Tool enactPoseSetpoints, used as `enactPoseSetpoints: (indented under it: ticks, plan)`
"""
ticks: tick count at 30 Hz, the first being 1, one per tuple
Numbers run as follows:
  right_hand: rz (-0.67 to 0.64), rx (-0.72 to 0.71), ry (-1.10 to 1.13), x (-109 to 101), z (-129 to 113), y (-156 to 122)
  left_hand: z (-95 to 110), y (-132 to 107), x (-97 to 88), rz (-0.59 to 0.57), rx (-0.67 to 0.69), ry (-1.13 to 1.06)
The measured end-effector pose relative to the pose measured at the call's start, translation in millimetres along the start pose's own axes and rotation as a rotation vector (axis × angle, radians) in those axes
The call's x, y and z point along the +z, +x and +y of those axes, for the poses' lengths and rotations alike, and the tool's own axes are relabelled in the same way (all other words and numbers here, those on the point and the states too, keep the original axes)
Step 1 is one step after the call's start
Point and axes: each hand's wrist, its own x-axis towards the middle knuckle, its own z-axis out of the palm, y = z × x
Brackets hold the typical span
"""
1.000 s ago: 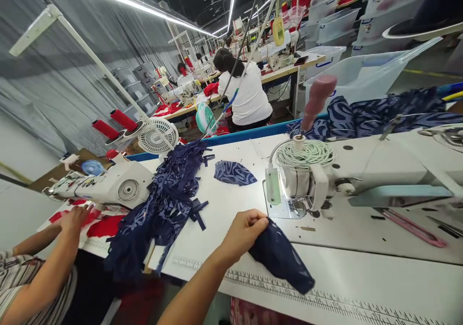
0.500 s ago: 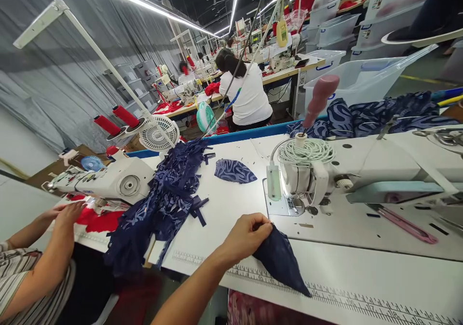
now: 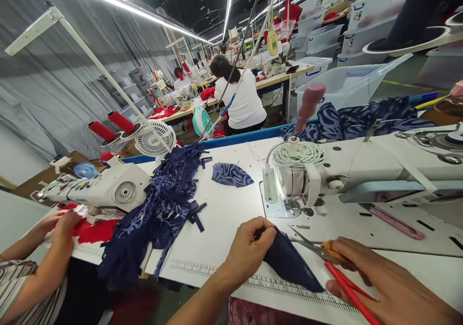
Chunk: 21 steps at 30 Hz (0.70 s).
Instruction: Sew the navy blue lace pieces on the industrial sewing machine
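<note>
Near the front of the table, my left hand (image 3: 253,243) pinches the upper corner of a dark navy fabric piece (image 3: 291,262), which hangs down to the right over the printed ruler. My right hand (image 3: 376,277) grips a pair of scissors (image 3: 318,252) with red and orange on the handles. Their blades are parted and point left toward the fabric; I cannot tell whether they touch it. A patterned blue fabric piece (image 3: 232,174) lies flat behind my left hand. The white sewing machine (image 3: 300,180) stands behind both hands.
A heap of navy fabric strips (image 3: 170,195) lies to the left. Beyond it, a co-worker's hands (image 3: 61,223) work red cloth at another sewing machine (image 3: 108,185). Pink tweezers (image 3: 398,223) rest on the machine bed. Bundled patterned fabric (image 3: 336,122) lines the table's back edge.
My right hand has come into view from the right with the scissors. My left hand still holds the navy fabric, whose lower tip sits slightly farther right. The camera view has shifted a little.
</note>
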Motion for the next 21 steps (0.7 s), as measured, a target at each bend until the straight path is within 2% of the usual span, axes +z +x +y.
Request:
enactPoseSetpoints:
  ticks: [3,5,11,17,20,21]
  plan:
    - [-0.214,-0.005,0.113,5.5,-23.9,24.4,0.8,-2.3,-1.2,0.026,0.027,0.019]
    - [-0.272,-0.005,0.119,5.1,-32.3,34.1,-0.2,-3.2,-2.6,0.038,0.025,0.011]
    - [-0.326,0.048,0.166,1.9,-36.7,34.8,-0.8,-1.8,-2.1,0.062,0.02,0.001]
    - [-0.412,0.196,0.351,7.3,-33.8,24.1,-2.4,-1.7,2.5,0.063,0.028,0.015]
    - [-0.404,0.214,0.362,11.0,-22.0,12.0,-12.5,0.4,0.3,0.057,0.029,0.045]
    - [-0.349,0.209,0.332,11.8,-15.6,5.7,-15.7,3.5,-3.4,0.056,0.033,0.062]
